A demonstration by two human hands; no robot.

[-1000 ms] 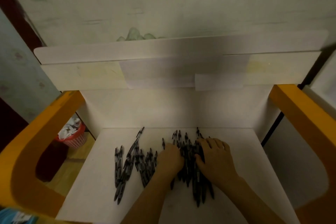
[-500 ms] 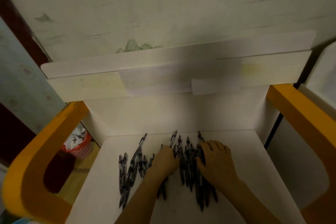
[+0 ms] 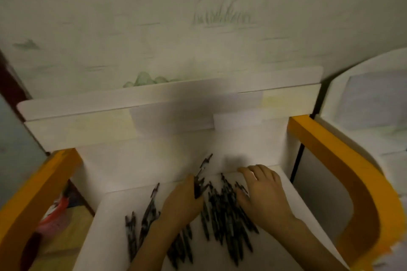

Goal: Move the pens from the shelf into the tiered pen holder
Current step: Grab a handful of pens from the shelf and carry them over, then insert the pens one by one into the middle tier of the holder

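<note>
Several black pens [image 3: 222, 218] lie spread over the white shelf [image 3: 273, 251]. My left hand [image 3: 182, 200] sits in the middle of the pile and grips a few pens [image 3: 201, 179] whose tips stick up above its fingers. My right hand [image 3: 262, 193] lies flat on the right part of the pile, fingers spread and pointing away from me. More pens lie loose to the left [image 3: 134, 233]. No tiered pen holder shows in this view.
Yellow curved side frames [image 3: 343, 174] flank the shelf on both sides. A white back panel and upper ledge [image 3: 167, 99] rise behind it, against a painted wall. A red basket [image 3: 55, 213] stands on the floor at the lower left.
The view has tilted upward. My left hand has lifted a few pens so their tips stand above the pile. My right hand has shifted slightly right, fingers spread more.
</note>
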